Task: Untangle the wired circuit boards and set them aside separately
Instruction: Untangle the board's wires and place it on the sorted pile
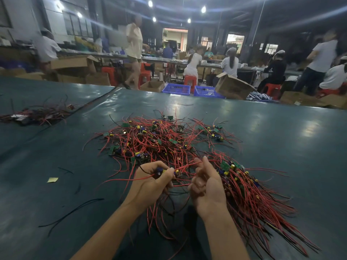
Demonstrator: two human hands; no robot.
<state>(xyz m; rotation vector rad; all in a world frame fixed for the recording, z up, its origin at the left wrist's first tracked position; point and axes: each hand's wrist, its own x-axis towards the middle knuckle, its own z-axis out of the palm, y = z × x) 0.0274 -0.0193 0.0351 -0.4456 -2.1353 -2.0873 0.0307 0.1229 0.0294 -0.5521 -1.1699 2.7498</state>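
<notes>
Head view, looking down at my two hands above a green table (56, 147). My left hand (150, 182) grips a small circuit board (160, 171) that carries a blue capacitor, with the fingers curled round it. My right hand (205, 184) pinches a red wire (185, 167) between thumb and forefinger, its other fingers curled. The wire runs straight between the two hands. Both hands sit at the near edge of the tangled pile (159, 141) of boards and red wires, mid-table. Just right of my right hand lies a bundle (244, 188) of boards with their wires fanned toward me. A smaller cluster (214, 131) lies beyond it. A loose black wire (75, 209) and a yellow scrap (52, 179) lie to the left. Another heap (37, 114) sits far left.
</notes>
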